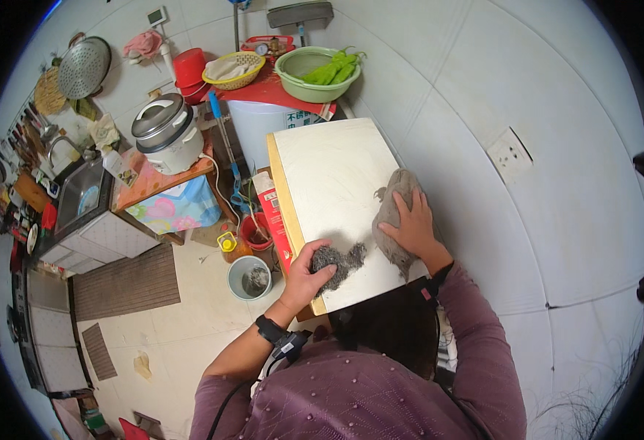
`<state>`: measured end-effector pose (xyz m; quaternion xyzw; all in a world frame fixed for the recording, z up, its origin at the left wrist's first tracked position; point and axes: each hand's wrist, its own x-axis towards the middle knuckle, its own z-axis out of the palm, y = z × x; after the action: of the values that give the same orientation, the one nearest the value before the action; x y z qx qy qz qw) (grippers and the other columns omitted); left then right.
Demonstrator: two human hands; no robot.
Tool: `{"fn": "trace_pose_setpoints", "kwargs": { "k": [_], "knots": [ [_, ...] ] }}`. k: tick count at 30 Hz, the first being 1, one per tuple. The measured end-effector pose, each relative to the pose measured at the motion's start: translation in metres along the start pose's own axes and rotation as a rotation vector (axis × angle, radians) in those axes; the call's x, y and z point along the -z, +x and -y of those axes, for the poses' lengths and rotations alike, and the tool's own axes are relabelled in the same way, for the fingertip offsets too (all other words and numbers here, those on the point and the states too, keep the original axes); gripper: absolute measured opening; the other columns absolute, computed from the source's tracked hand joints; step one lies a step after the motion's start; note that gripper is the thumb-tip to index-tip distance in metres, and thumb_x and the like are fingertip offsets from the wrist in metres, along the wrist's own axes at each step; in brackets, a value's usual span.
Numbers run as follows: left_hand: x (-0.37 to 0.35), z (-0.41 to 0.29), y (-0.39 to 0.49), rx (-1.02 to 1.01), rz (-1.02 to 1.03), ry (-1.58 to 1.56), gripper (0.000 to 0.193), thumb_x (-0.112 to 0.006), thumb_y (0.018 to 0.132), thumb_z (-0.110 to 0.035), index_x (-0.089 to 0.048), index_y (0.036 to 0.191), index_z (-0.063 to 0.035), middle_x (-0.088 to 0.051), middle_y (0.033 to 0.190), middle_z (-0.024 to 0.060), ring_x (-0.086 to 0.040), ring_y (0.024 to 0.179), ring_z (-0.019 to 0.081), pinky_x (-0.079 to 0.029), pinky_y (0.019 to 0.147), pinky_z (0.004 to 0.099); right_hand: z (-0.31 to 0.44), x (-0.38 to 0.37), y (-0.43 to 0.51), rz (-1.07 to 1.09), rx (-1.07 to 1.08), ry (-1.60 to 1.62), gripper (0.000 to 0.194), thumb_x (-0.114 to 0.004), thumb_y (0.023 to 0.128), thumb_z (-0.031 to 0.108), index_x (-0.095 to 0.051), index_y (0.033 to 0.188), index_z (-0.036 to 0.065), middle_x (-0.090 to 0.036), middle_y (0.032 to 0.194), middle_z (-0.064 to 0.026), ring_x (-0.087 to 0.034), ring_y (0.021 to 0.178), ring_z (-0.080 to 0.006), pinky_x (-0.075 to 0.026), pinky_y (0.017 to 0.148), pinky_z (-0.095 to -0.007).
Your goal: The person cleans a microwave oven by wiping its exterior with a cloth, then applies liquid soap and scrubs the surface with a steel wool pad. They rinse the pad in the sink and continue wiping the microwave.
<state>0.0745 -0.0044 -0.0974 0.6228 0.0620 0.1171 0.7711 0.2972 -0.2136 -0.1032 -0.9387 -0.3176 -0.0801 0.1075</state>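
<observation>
On a white-topped board with a yellowish edge point(333, 165) lie dark, wiry, hair-like fibres point(356, 254). My left hand point(306, 275) is closed over a grey clump of these fibres point(330, 264) near the board's lower left corner. To the right, my right hand point(412, 223) rests with spread fingers on a long, grey-brown bundle point(388, 236), which lies along the board's right side near the wall; its exact material cannot be told. Loose tufts stick out from the bundle's side and its lower end.
Left of the board stand a small bucket holding grey matter point(249, 278), a yellow-capped plastic bottle point(234, 246) and a red bucket point(256, 230). A green basin of green peppers point(319, 74) sits beyond the board. A rice cooker point(167, 135) stands on a counter. The tiled wall point(465, 165) borders the right side.
</observation>
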Motion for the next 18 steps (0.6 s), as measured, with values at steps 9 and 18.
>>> {"fn": "trace_pose_setpoints", "kwargs": {
  "k": [9,18],
  "knots": [
    [0.016,-0.003,-0.001,0.121,-0.042,-0.267,0.05,-0.063,0.085,-0.002,-0.05,0.133,-0.0051,-0.058,0.113,0.0015,-0.056,0.102,0.0107,-0.046,0.09,0.0258,0.009,-0.027,0.145,0.153,0.03,-0.022,0.094,-0.061,0.08,0.07,-0.031,0.152,0.018,-0.019,0.156,-0.0286,-0.016,0.143,-0.0503,-0.02,0.112,-0.063],
    [0.018,-0.003,0.002,0.124,-0.149,-0.483,0.046,-0.06,0.088,-0.009,-0.049,0.133,-0.005,-0.06,0.111,0.0052,-0.061,0.1,0.0146,-0.05,0.089,0.0297,0.051,-0.046,0.255,0.237,0.013,-0.053,0.108,-0.064,0.073,0.074,-0.025,0.155,0.017,-0.016,0.159,-0.0239,-0.01,0.147,-0.044,-0.015,0.115,-0.0582]
  ]
}}
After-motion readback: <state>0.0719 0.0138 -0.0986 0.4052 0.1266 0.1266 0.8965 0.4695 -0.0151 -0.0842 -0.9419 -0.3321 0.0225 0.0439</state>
